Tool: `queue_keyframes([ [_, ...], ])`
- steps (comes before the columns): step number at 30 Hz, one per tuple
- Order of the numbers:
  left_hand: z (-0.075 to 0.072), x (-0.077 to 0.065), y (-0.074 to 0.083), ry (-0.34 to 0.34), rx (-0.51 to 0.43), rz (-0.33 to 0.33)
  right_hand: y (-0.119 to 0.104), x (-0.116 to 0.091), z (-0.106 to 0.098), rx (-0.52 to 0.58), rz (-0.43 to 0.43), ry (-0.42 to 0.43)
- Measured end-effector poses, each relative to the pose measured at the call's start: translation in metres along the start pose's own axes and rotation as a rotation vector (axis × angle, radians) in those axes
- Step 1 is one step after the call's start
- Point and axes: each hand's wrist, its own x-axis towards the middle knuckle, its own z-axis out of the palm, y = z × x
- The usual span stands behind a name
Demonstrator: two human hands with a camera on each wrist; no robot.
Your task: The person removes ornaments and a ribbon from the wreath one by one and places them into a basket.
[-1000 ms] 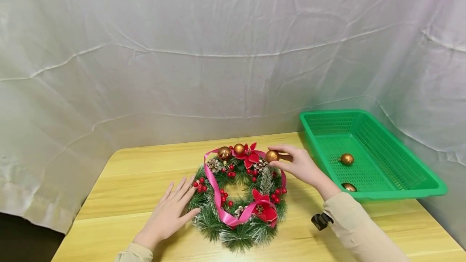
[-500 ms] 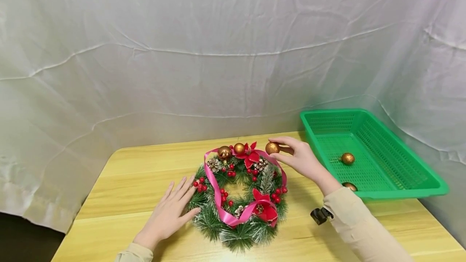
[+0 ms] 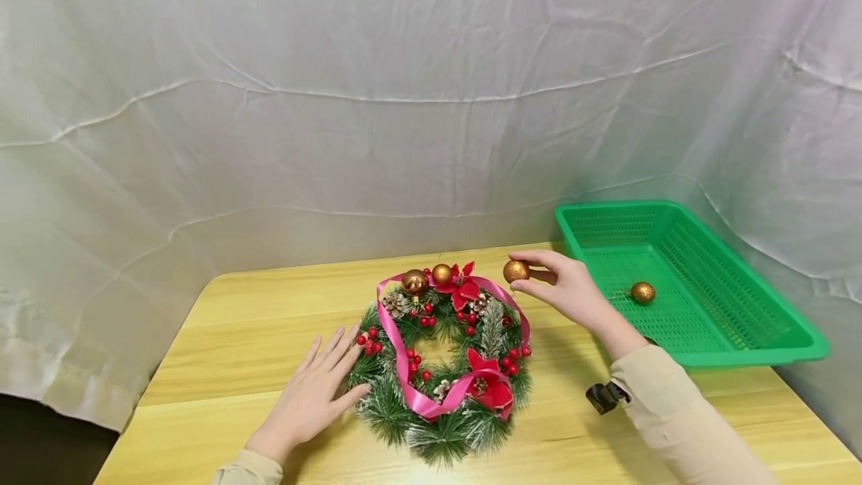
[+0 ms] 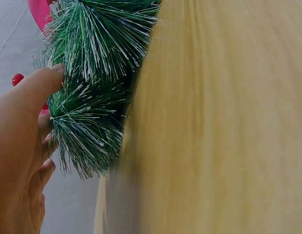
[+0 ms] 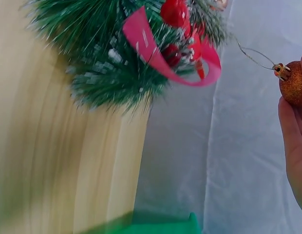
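A Christmas wreath (image 3: pixel 385 416) of frosted green needles lies on the wooden table, trimmed with a pink ribbon (image 3: pixel 400 343), red berries, pinecones and red flowers. My left hand (image 3: pixel 313 391) lies with straight, spread fingers at its left edge; in the left wrist view the thumb (image 4: pixel 44 84) touches the needles. Beyond the wreath's upper right, my right hand (image 3: pixel 569 290) pinches a glittery copper bauble (image 3: pixel 515 271) between thumb and fingers. A thin string loop (image 5: pixel 253 54) hangs from its gold cap in the right wrist view. Two baubles (image 3: pixel 414 282) sit at the wreath's top.
To the right stands a green plastic basket (image 3: pixel 747 358), with a glittery bauble (image 3: pixel 643 292) inside. Another bauble at its near left corner is mostly hidden behind my right wrist. A pale cloth curtain (image 3: pixel 377 156) hangs behind the table (image 3: pixel 222 343).
My right hand has lifted the bauble up and slightly right, away from the wreath's upper right edge. The left hand stays put.
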Motion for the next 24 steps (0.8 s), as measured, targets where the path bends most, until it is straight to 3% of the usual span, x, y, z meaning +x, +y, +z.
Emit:
queue_keyframes([
  [9,0.000,0.000,-0.001,0.021,0.014,0.023,0.009,-0.013,-0.023,-0.016,0.119,0.007],
  [24,-0.001,0.000,-0.001,-0.031,-0.005,-0.013,0.021,-0.035,-0.059,-0.068,0.175,0.035],
])
